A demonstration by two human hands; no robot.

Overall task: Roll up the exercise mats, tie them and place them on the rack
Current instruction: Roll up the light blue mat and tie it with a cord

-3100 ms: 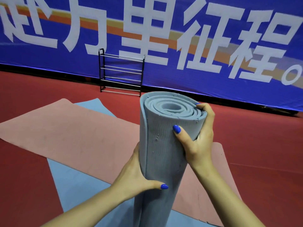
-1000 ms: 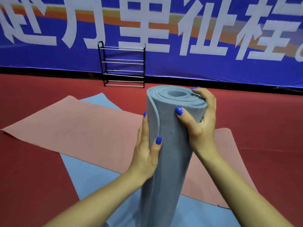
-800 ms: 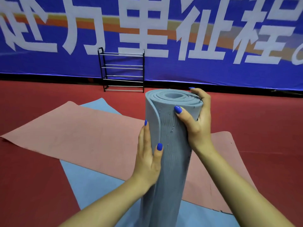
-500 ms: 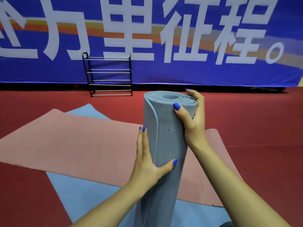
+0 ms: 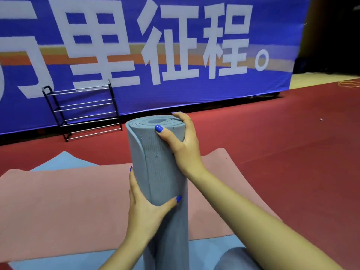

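Hands steady a rolled grey mat (image 5: 161, 172) stood on end over a pink mat (image 5: 64, 207) and a blue mat (image 5: 64, 162) spread on the red floor (image 5: 282, 152). The right hand (image 5: 185, 147) grips its top rim; the left hand (image 5: 144, 207) wraps the middle, thumb pinning the loose outer edge (likely to spring open). Soft, light foam, it is best clasped around the middle. The rack (image 5: 83, 112) stands well apart.
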